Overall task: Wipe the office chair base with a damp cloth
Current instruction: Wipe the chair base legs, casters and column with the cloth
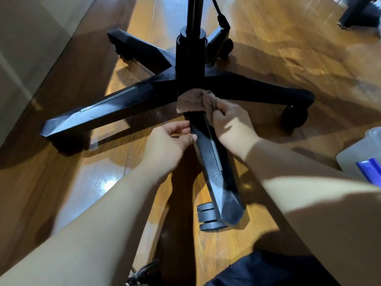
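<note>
A black five-legged office chair base (115, 104) stands on a wooden floor, its centre column (190, 58) rising out of frame. The nearest leg (216, 168) points toward me and ends over a grey caster (208, 217). A beige cloth (191, 101) lies crumpled on that leg close to the hub. My right hand (231, 124) pinches the cloth's right side and holds it on the leg. My left hand (167, 143) grips the leg's left edge with thumb and fingertips, a little nearer to me than the cloth.
A translucent plastic bottle with a blue label (362, 153) stands at the right edge. A pale wall or cabinet (26, 42) runs along the left. Another dark furniture foot (358, 15) is at the top right. A black cable (142, 273) lies near my dark-clothed knee (268, 271).
</note>
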The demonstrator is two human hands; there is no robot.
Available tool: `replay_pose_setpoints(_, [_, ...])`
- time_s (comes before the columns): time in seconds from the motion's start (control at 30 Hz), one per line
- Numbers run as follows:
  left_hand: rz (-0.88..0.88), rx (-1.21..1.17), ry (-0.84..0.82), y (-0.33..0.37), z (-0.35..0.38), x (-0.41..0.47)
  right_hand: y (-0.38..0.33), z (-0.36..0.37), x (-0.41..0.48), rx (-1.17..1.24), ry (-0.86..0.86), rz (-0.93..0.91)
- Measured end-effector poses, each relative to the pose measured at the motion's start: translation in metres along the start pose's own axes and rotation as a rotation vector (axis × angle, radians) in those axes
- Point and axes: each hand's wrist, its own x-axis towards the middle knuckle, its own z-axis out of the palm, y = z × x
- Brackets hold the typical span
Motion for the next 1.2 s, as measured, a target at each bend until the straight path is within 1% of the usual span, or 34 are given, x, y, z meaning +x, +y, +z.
replay_pose_setpoints(0.1, [0.015,0.046,-0.003,0.004,0.001,-0.006,0.005,-0.017,-0.044,0.046,-0.120,0.005])
replay_pose_setpoints(0.17, [0.042,0.053,-0.026,0.006,0.002,-0.011,0.005,-0.024,-0.048,-0.031,-0.162,-0.023])
replay_pose_setpoints(0.23, [0.066,0.057,-0.055,0.004,0.005,-0.017,0.002,-0.026,-0.033,-0.003,-0.100,-0.049])
replay_pose_setpoints(0.3, [0.056,0.088,-0.070,0.002,0.008,-0.019,-0.005,-0.025,-0.007,0.133,0.035,-0.007])
replay_pose_setpoints(0.33, [0.036,0.076,-0.082,0.001,0.010,-0.019,-0.009,-0.022,0.007,0.136,0.103,0.011])
replay_pose_setpoints(0.37, [0.009,0.035,-0.097,0.000,0.011,-0.018,-0.012,-0.019,0.020,0.089,0.141,0.001])
replay_pose_setpoints(0.43, [-0.050,-0.070,-0.124,-0.003,0.014,-0.015,-0.017,-0.009,0.044,0.064,0.123,-0.025])
replay_pose_setpoints(0.47, [-0.065,-0.100,-0.136,-0.004,0.015,-0.009,-0.019,-0.004,0.058,-0.011,0.121,-0.036])
replay_pose_setpoints(0.5, [-0.071,-0.115,-0.146,-0.004,0.015,-0.011,-0.021,0.001,0.061,-0.093,0.123,-0.045])
replay_pose_setpoints(0.57, [-0.068,-0.112,-0.161,-0.005,0.017,-0.007,-0.019,0.007,0.064,-0.132,0.145,-0.042])
replay_pose_setpoints(0.7, [-0.076,-0.106,-0.154,-0.003,0.020,-0.005,-0.009,0.005,0.038,-0.141,0.137,-0.051])
replay_pose_setpoints(0.87, [-0.056,-0.145,-0.190,0.008,0.016,-0.019,-0.008,-0.014,-0.028,-0.088,0.038,0.002])
replay_pose_setpoints(1.0, [-0.182,-0.334,-0.121,0.010,0.001,-0.023,-0.010,-0.010,-0.084,-0.037,-0.083,0.151])
replay_pose_setpoints(1.07, [-0.208,-0.360,-0.112,0.007,-0.017,-0.022,-0.016,0.003,-0.091,-0.019,-0.132,0.200])
replay_pose_setpoints(1.13, [-0.188,-0.270,-0.156,0.005,-0.031,-0.022,-0.022,0.011,-0.082,-0.062,-0.119,0.159])
replay_pose_setpoints(1.2, [-0.175,-0.219,-0.208,0.001,-0.037,-0.022,-0.027,0.015,-0.063,-0.060,-0.022,0.105])
